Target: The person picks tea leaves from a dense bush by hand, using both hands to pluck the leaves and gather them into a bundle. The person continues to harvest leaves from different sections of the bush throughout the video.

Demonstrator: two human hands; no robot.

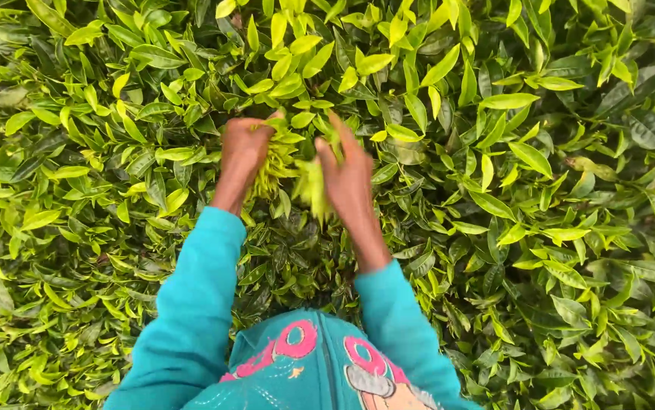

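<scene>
Head view, looking straight down: I see 2 bare hands raised over a dense tea bush (540, 190) that fills the whole field, with no ground visible.

Left hand (242, 152): the grip is closed on a bunch of plucked leaves (273, 168), pale yellow-green, which spill from the fist toward the centre of the frame. The knuckles face the camera, so the fingers themselves are mostly hidden behind the back of the hand. A teal sleeve (195, 296) covers the arm down to the wrist.

Right hand (349, 178): the fingers curl around a second clump of leaves (312, 190), which hangs below and to the left of the palm. The grip is closed on that clump; 1 finger points up toward the bush top. This hand and its leaves are blurred, so I cannot tell how many shoots it holds. The second teal sleeve (396, 319) reaches to the wrist.

Position of the 2 hands: close together, level with each other, the 2 bunches just beside one another between them, not clearly touching.

Surroundings: the upper shoots (297, 45) beyond the hands are bright and light green; the leaves at lower right (646, 129) are darker and broader. Directly below the wrists the foliage is dark and shaded.

Bottom edge: the front of a teal garment (305, 372) with pink shapes on it.
</scene>
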